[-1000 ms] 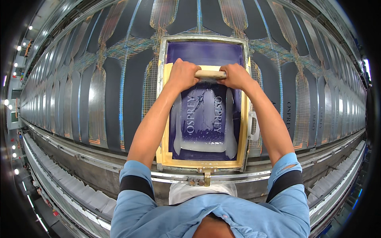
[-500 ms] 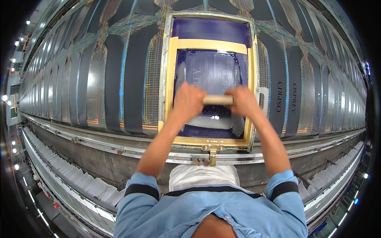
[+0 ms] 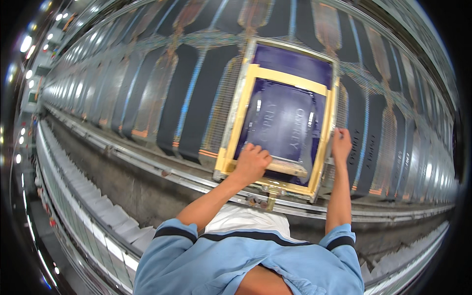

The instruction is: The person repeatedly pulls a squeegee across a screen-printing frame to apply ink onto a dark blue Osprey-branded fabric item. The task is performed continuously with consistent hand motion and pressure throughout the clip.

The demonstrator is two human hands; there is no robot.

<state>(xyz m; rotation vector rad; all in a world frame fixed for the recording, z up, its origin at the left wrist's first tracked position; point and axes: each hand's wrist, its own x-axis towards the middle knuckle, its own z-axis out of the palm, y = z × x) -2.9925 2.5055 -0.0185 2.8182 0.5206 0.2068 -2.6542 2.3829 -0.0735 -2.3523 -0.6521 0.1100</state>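
Note:
A printing screen [image 3: 280, 123] with purple mesh and yellow tape [image 3: 290, 80] lies in a metal frame [image 3: 237, 98] on the long table. Raised-looking lettering shows through the mesh. My left hand [image 3: 252, 162] is closed round the left end of a wooden-handled squeegee [image 3: 288, 168], which rests across the near end of the mesh. Beside the frame's right edge, my right hand [image 3: 341, 142] has its fingers curled where the frame's white side handle sits; the hand covers that handle.
Dark flat pieces [image 3: 184, 98] line the table on both sides of the frame, some printed with lettering. A metal rail [image 3: 147, 164] runs along the near edge, with a brass-coloured bracket [image 3: 272, 197] at the frame's front. White sheets [image 3: 115, 214] hang below at left.
The squeegee has come toward me to the near end of the mesh. My right hand has left it and moved to the frame's right side. The view has tilted.

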